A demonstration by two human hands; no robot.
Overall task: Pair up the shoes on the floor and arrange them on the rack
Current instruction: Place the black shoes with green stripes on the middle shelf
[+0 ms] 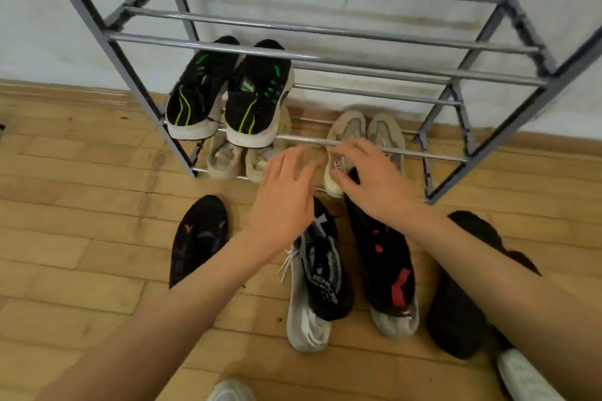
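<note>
Both forearms reach forward toward the rack (325, 32). The left hand (286, 192) hovers palm down before the rack's bottom shelf, fingers spread, holding nothing. The right hand (374, 179) grips the heel of a beige shoe (346, 128) on that shelf, thumb and fingers curled round it. Four dark shoes (387, 267) lie on the floor in front of the rack.

even, soft light | edges bowed by wide lens | left hand (286, 192) motion-blurred
</note>
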